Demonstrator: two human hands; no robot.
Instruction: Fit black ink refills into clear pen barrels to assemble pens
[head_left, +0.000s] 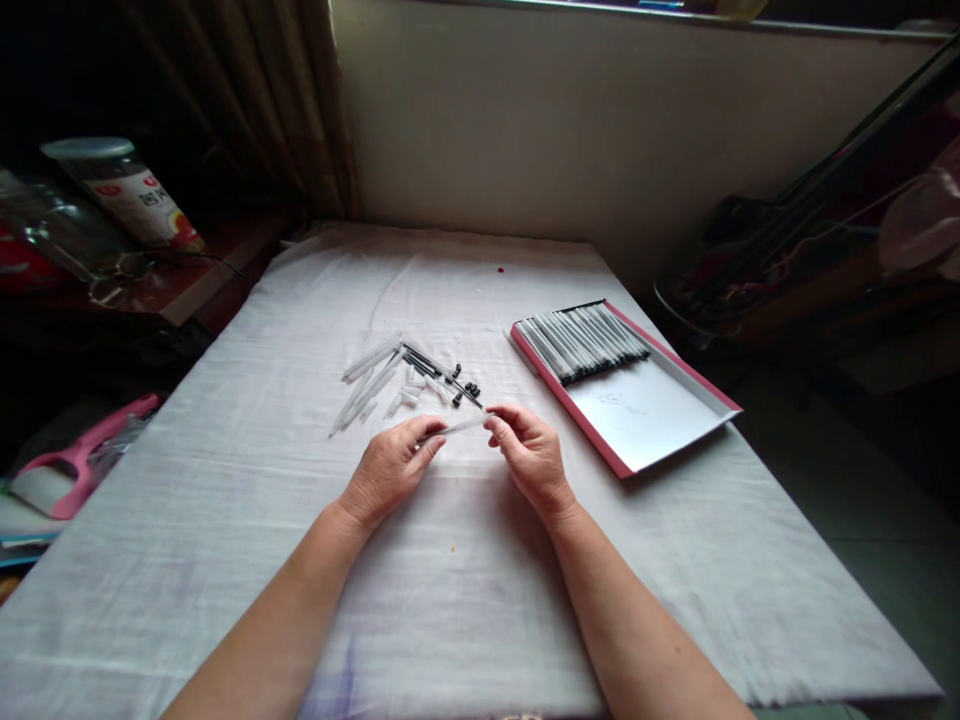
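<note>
My left hand (390, 465) is closed around one end of a slim clear pen barrel (466, 428). The thumb and fingers of my right hand (531, 455) pinch the barrel's other end, so it spans the gap between both hands just above the cloth. Whether those right fingers also grip a thin dark refill is too small to tell. Beyond my hands lie loose clear barrels (367, 395), several thin black-ended refills (427, 360), small black plugs (471, 389) and short whitish caps (409, 393).
To the right, a shallow red-edged box (626, 420) holds a row of pens with black ends (585, 340). A white cloth (450, 620) covers the table. At left stand a labelled jar (135, 200) and a pink-handled item (82, 455). A wall (525, 130) rises behind.
</note>
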